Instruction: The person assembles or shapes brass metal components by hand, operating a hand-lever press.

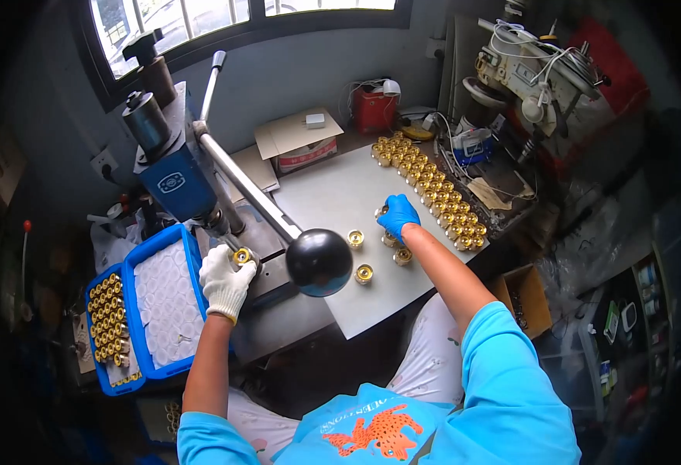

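My left hand [223, 284], in a white knit glove, grips a round brass fitting [242, 256] beneath the spindle of a blue lever press [176, 186]. Over the white sheet [317, 194], my right hand [400, 215] in a blue glove has its fingers closed on another brass fitting [381, 210], partly hidden by them. Below that hand stand a brass fitting [403, 256] and one more half covered. Two others, an upper fitting [355, 238] and a lower fitting [364, 273], are apart on the sheet. Tight rows of brass fittings [441, 198] line its right side.
The press lever ends in a large black ball [319, 262] between my hands. At left, one blue tray [193, 271] holds translucent white pieces, and a narrower blue tray [100, 368] holds brass fittings. Behind are a cardboard box [302, 143] and a sewing-machine-like device [534, 74].
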A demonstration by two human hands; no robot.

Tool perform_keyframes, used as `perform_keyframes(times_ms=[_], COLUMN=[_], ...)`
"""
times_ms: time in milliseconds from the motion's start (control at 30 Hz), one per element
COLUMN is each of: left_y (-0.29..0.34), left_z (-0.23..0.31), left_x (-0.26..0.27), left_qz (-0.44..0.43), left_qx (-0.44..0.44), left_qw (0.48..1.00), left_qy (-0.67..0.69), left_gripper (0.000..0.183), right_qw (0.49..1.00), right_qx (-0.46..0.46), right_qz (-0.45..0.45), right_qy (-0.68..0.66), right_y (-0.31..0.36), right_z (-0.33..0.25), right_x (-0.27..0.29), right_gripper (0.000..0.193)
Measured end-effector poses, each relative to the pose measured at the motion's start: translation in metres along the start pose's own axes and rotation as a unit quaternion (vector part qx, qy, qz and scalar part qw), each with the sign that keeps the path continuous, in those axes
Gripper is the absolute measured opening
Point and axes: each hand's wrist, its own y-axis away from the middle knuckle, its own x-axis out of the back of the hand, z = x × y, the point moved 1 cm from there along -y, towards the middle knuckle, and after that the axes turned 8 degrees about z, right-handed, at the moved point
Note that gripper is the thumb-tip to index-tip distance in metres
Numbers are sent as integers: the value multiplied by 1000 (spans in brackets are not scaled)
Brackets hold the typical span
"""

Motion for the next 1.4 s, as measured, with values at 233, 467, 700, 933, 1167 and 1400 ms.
perform_keyframes(times_ms=[233,467,700,933,1167,1400], left_y=[14,1,3,2,89,160], left_z=[-73,2,-7,6,-46,-56], left_x=[-59,-11,-12,8,89,204], left_qz=[-6,-23,-23,-74,55,-35], left_qx=[25,45,59,88,-45,11], left_qw=[999,999,998,991,997,948], left_qy=[39,-4,-13,66,-17,-317], left_gripper=[37,41,37,45,45,33], right_qw=[978,985,986,960,951,960], right_qx=[35,61,60,98,121,86], right_qz=[-150,29,93,188,233,185], right_qy=[137,157,124,184,166,192], right_y=[6,77,80,30,-52,-130], right_z=[-16,6,23,28,31,53], right_x=[-22,-10,-37,-75,-94,-98], right_gripper=[48,85,86,58,42,37])
